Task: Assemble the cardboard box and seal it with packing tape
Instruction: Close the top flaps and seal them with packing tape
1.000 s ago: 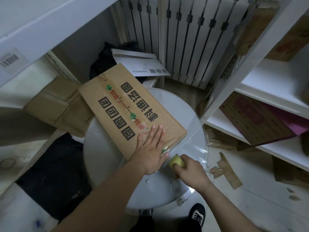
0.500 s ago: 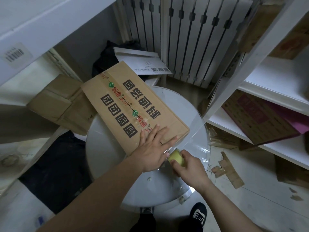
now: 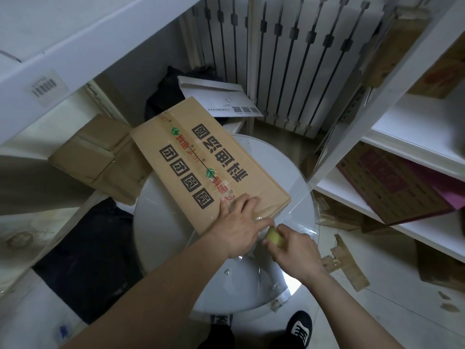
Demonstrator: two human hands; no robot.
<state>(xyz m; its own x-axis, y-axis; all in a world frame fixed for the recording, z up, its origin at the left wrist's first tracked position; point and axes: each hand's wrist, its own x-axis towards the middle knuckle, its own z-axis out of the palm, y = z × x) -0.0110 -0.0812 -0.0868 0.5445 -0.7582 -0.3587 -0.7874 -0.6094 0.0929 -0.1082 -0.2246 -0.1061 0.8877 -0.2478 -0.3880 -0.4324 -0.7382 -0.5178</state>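
Cardboard box (image 3: 208, 162) closed, seam seemingly taped; left hand (image 3: 239, 222) presses it flat-fingered, right hand (image 3: 294, 250) grips tape roll (image 3: 274, 236); cutting apparently remains.

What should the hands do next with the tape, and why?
Probably the right hand should pull the tape roll down over the near edge of the cardboard box, to wrap the strip's end. Clear tape already runs along the top seam, the roll sits right at that edge, and the left hand presses flat on the near end.
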